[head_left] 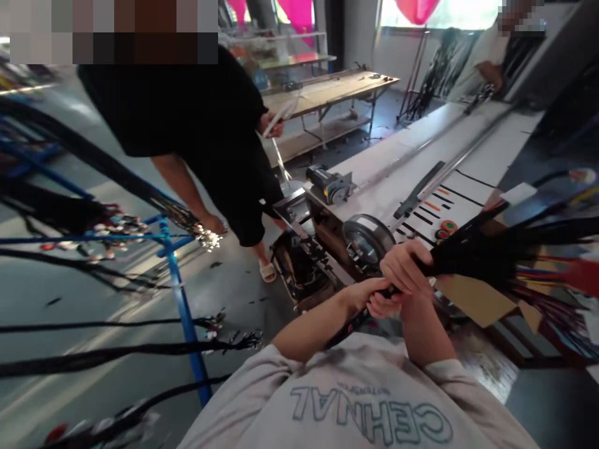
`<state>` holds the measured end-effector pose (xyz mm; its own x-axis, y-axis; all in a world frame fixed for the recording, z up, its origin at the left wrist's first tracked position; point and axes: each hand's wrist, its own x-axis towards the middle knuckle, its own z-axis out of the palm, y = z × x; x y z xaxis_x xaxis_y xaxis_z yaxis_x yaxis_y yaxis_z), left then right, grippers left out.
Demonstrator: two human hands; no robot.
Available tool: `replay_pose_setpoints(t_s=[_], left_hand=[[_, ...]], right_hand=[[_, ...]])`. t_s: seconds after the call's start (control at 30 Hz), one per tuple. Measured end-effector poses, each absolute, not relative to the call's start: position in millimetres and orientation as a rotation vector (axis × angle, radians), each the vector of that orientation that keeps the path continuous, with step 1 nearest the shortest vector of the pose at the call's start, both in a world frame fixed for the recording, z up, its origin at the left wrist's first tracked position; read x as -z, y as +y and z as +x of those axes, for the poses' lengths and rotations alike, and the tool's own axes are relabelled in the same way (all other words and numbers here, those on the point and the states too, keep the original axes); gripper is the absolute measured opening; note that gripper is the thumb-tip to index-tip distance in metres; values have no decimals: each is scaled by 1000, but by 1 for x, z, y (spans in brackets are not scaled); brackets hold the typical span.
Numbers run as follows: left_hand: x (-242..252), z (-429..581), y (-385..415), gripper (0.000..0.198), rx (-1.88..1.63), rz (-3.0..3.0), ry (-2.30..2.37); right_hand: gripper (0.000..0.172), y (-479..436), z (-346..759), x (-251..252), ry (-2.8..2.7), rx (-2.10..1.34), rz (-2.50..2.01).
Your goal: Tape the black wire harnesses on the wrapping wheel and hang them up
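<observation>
A black-wrapped wire harness (472, 259) runs through both of my hands in front of my chest. Its thick end fans out at the right into many coloured wires (543, 293), while a thinner stretch passes below the hands toward my shirt. My left hand (384, 304) has its fingers curled round the harness from beneath. Just above it, my right hand (406, 267) is closed over the same harness, and the two hands touch. Part of the grip is hidden by my fingers. Beyond my hands stands a round taping wheel-like device (369, 240) at the table's end.
A long white table (407, 146) carries a motor (330, 184), tape rolls (447, 229) and short dark strips. A person in black (187, 112) stands at the left; another person's hand (491, 73) is at the far end. Harnesses hang on a blue frame (180, 299). An open cardboard box (477, 299) stands right.
</observation>
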<state>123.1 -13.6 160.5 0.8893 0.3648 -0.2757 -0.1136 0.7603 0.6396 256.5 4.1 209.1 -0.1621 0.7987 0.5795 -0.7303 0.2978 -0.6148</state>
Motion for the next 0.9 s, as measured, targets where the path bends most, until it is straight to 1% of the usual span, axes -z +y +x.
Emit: replay_pose_setpoints(t_s=[0.07,0.1,0.17,0.27,0.3,0.37,0.43,0.5,0.57,0.67,0.73,0.77,0.87,0.9], left_hand=[[-159,155,-11,49,-158,726,356],[-160,168,-10,49,-162,783,355],[-162,188,-8,45,-348,967,472],[-161,209,-3,29,-681,1344,801],[-158,213,-2,25,-734,1441,876],[-148,217,-3,24,-679,1522,891],[-134,212,-5,35,-448,1434,784],[-119,198,-5,50,-199,1260,679],[-107,175,2,61,-45,1156,633],[-100,133,27,62,90,1270,651],[-104,103,45,62,83,1363,742],[-108,89,53,66,24,1378,787],[-125,57,59,98,-249,1342,833],[-130,53,57,103,-304,1332,847]], right_hand=[[41,6,278,-205,-1031,-1302,-131],[38,7,286,-204,-982,-1285,-227],[32,7,300,-203,-859,-1199,-474],[36,13,319,-194,-681,-959,-753],[38,16,327,-189,-640,-924,-811],[41,19,351,-182,-586,-1018,-879],[45,19,383,-176,-538,-1207,-859],[48,15,410,-172,-468,-1301,-793],[49,8,421,-164,-385,-1274,-770],[45,-3,392,-144,-340,-1207,-872],[46,-9,350,-127,-454,-1222,-972],[44,-13,326,-118,-553,-1250,-1011],[38,-27,256,-87,-853,-1402,-1095],[39,-32,237,-76,-925,-1464,-1130]])
